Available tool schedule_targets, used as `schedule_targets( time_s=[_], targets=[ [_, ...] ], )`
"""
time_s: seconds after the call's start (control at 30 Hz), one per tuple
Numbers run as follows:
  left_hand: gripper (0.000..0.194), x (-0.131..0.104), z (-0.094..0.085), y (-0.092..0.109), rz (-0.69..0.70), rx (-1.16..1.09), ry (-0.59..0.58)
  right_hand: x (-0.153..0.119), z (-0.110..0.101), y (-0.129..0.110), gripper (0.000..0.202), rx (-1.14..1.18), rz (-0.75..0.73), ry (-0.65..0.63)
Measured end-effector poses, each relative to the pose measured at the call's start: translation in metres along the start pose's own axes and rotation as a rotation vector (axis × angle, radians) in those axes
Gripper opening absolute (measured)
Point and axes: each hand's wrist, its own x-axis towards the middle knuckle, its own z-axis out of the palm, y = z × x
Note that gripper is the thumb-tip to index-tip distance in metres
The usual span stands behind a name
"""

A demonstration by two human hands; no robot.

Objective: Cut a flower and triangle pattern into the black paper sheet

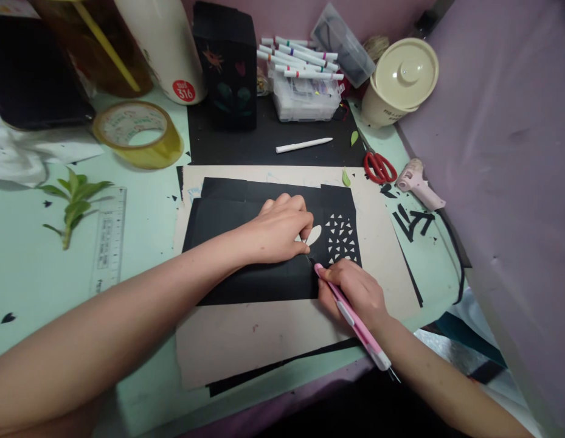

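A sheet of black folded paper lies on a beige board, with many small triangular holes at its right and a leaf-shaped opening near the middle. My left hand rests on the paper with its fingers curled, thumb and forefinger closed at the edge of that opening. My right hand grips a pink craft knife. Its thin tip touches or nearly touches the paper just below my left thumb. What lies between the left fingertips is hidden.
Red-handled scissors, a glue gun and black paper strips lie right. A white pen, markers and a lidded cream pot are behind. Tape, a ruler and a leafy sprig are left.
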Motion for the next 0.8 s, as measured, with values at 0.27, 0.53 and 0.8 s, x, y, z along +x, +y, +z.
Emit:
schedule_targets(
  time_s=[0.27,0.53,0.8],
  targets=[
    [0.016,-0.0018,0.0047,0.0002,0.036,-0.001,0.057,0.0019,-0.0025,-0.0005,0.022,0.054,0.012,-0.008],
    [0.025,-0.0010,0.0040,0.0031,0.006,0.043,0.030,0.0024,-0.0034,0.0003,0.021,0.077,0.035,-0.004],
    [0.024,-0.0013,0.0042,0.0035,0.007,0.042,0.036,0.0013,-0.0044,0.0001,0.022,0.112,0.077,-0.006]
  ],
)
